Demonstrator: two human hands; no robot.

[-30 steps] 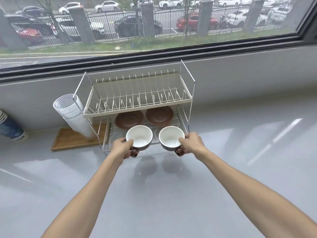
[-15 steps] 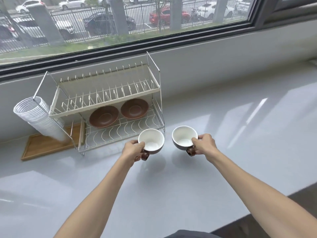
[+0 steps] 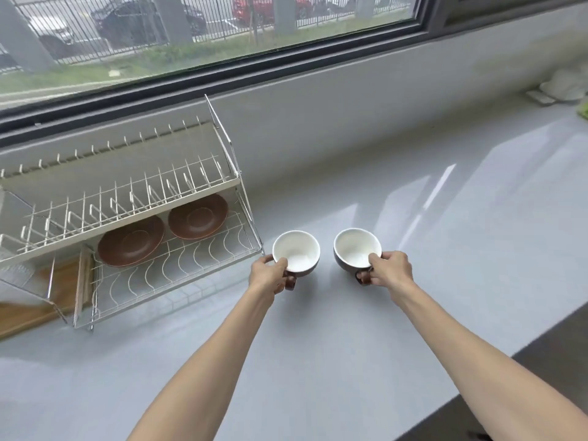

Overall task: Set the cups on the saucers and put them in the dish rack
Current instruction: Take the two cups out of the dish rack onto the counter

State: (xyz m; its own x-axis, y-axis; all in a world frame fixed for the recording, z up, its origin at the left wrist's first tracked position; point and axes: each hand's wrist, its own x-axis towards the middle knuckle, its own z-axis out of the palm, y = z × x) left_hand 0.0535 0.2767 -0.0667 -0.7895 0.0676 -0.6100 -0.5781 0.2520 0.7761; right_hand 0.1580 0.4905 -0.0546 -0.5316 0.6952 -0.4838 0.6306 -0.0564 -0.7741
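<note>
The grey countertop (image 3: 350, 361) ran the full width of the view beneath a wide dark-framed window (image 3: 222, 68). At its left stood a two-tier white wire dish rack (image 3: 127, 218), its base resting partly over a wooden tray (image 3: 28, 313). The upper tier of the rack held no dishes. On the lower tier lay two brown saucers side by side: the left saucer (image 3: 130, 241) nearer the front, the right saucer (image 3: 198, 217) just behind and beside it, the two rims close together; whether they touched could not be told.

Both bare forearms reached forward from the bottom of the view. The left hand (image 3: 269, 275) was closed on the brown handle of the left cup (image 3: 296, 252), thumb against the near rim. This cup, white inside and dark outside, was just beside the rack's lower right corner, outside the rack. The right hand (image 3: 386, 270) was closed likewise on the handle of the right cup (image 3: 357, 248), which stood near the first, with a clear gap between them. Both cups were upright and appeared empty. Whether either cup rested on the countertop or was held just above it could not be told. Neither cup was on a saucer.
</note>
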